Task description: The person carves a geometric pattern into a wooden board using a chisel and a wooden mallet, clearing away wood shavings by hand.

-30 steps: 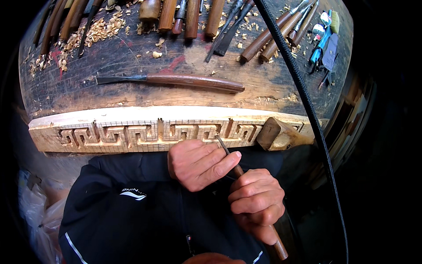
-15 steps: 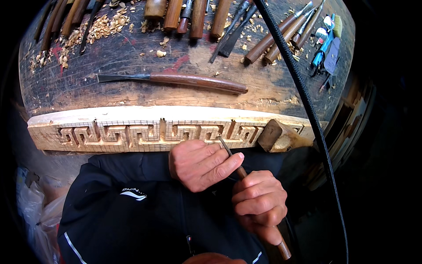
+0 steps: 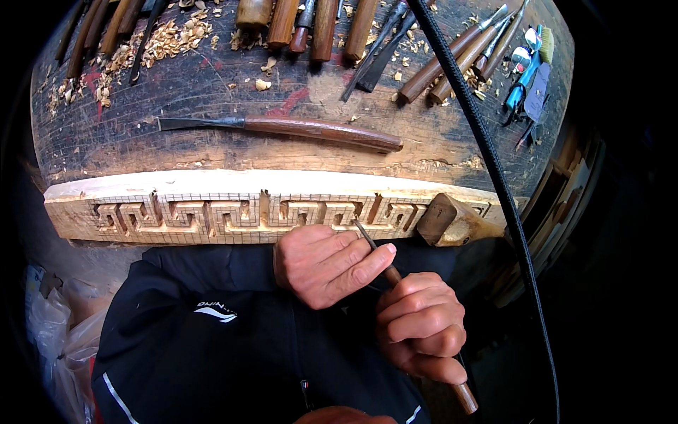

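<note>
A long wooden board [image 3: 85, 225] carries a carved key-fret pattern over a pencilled grid. My right hand [image 3: 421, 325] is wrapped round the brown wooden handle of a carving chisel [image 3: 364, 233], whose butt end sticks out below the fist. My left hand [image 3: 328, 265] rests against the board's lower edge, its fingers closed on the chisel's thin metal shank. The chisel's tip sits in a carved groove right of the board's middle; the exact cutting edge is too small to make out. A wooden mallet [image 3: 452, 222] lies on the board's right part.
Beyond the board, a loose flat chisel [image 3: 311, 129] lies on the worn bench [image 3: 212, 155]. Several chisels and wooden handles line the far side among wood shavings [image 3: 173, 41]. Glasses [image 3: 526, 53] and a brush [image 3: 544, 44] lie far right. A black cord [image 3: 487, 145] crosses the view at right.
The whole view has shifted very slightly. Both hands keep the same hold on the chisel, and its tip stays in about the same groove; the handle's butt end has swung a little right.
</note>
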{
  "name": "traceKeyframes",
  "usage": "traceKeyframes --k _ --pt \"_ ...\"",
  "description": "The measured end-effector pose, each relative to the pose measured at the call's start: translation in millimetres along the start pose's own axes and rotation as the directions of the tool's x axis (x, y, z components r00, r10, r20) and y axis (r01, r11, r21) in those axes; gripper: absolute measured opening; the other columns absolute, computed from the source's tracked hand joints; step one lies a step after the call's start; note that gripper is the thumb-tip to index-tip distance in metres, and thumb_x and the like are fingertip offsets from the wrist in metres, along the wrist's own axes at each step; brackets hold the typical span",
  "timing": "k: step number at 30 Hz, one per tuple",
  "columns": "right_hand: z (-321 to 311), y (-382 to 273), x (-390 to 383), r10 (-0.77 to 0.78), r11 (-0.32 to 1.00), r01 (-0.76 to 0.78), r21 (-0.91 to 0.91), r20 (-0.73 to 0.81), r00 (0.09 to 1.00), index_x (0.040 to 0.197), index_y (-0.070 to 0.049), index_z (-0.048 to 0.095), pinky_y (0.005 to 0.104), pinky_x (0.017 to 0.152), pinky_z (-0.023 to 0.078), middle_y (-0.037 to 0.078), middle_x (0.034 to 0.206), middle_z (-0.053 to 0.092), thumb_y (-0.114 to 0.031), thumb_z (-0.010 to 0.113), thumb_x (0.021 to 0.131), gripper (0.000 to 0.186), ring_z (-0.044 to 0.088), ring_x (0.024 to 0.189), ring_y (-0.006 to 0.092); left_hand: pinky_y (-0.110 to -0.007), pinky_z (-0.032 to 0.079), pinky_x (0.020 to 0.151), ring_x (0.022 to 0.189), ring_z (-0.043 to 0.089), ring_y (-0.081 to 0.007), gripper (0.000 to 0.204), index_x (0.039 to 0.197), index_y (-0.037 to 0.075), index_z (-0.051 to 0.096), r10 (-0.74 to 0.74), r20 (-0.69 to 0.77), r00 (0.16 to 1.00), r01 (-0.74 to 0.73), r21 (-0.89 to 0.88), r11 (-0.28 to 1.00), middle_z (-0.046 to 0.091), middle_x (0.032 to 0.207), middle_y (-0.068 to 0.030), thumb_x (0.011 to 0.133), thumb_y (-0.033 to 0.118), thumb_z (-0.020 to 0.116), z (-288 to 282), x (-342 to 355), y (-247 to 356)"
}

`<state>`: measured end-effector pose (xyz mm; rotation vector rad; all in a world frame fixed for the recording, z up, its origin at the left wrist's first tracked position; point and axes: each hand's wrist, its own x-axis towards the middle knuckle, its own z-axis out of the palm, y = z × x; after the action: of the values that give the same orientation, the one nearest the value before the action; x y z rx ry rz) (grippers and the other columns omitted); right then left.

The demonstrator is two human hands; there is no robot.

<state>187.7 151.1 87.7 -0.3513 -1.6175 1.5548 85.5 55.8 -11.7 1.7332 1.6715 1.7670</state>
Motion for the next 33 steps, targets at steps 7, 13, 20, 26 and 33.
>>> traceKeyframes --k 7,13,20,26,33 --pt "2.3 -1.0 -3.2 -0.003 1.0 0.002 0.031 0.048 0.999 0.068 -0.009 0.04 0.0296 0.038 0.032 0.014 0.062 0.064 -0.055 0.048 0.123 0.072 0.05 0.039 0.0179 -0.027 0.043 0.051 0.069 0.071 -0.0149 0.045 0.131 -0.009 0.075 0.002 0.008 1.0 -0.002 0.015 1.0 0.072 0.084 -0.0086 0.091 0.012 0.083 -1.2 -3.9 -1.1" --pt "-1.2 1.3 4.9 -0.028 0.997 0.011 0.078 0.224 0.974 0.064 -0.007 0.045 0.0313 0.04 0.03 0.02 0.066 0.067 -0.048 0.053 0.124 0.073 0.052 0.042 0.0205 -0.027 0.045 0.052 0.07 0.073 -0.0156 0.044 0.13 -0.008 0.075 -0.018 -0.042 0.999 0.017 -0.036 0.999 0.073 0.085 -0.0094 0.092 0.012 0.083 -2.6 -2.8 -0.8" --pt "-1.7 0.6 2.6 0.019 1.0 -0.019 0.017 0.011 1.0 0.071 -0.013 0.038 0.0274 0.034 0.036 0.004 0.054 0.058 -0.053 0.04 0.126 0.067 0.044 0.034 0.0132 -0.027 0.045 0.051 0.071 0.074 -0.0154 0.045 0.132 -0.01 0.076 -0.018 0.021 1.0 0.018 0.011 1.0 0.074 0.084 -0.0098 0.093 0.012 0.082 -4.0 4.0 0.1" --pt "4.9 0.8 2.5 0.03 0.999 -0.031 -0.013 -0.064 0.997 0.072 -0.013 0.038 0.027 0.035 0.035 0.004 0.054 0.057 -0.054 0.035 0.126 0.067 0.043 0.033 0.0127 -0.027 0.047 0.052 0.071 0.074 -0.0162 0.045 0.133 -0.011 0.076 -0.011 -0.008 1.0 0.011 0.006 1.0 0.075 0.084 -0.011 0.093 0.009 0.082 0.2 -0.3 -1.6" --pt "9.0 0.3 8.3 0.042 0.996 -0.041 -0.084 0.017 0.999 0.072 -0.013 0.038 0.027 0.035 0.033 0.004 0.053 0.056 -0.053 0.036 0.126 0.068 0.043 0.034 0.0128 -0.029 0.053 0.056 0.076 0.078 -0.0198 0.042 0.13 -0.013 0.076 -0.023 0.019 1.0 0.024 -0.039 0.999 0.077 0.089 -0.0146 0.093 0.007 0.081 -6.2 1.3 -2.0"
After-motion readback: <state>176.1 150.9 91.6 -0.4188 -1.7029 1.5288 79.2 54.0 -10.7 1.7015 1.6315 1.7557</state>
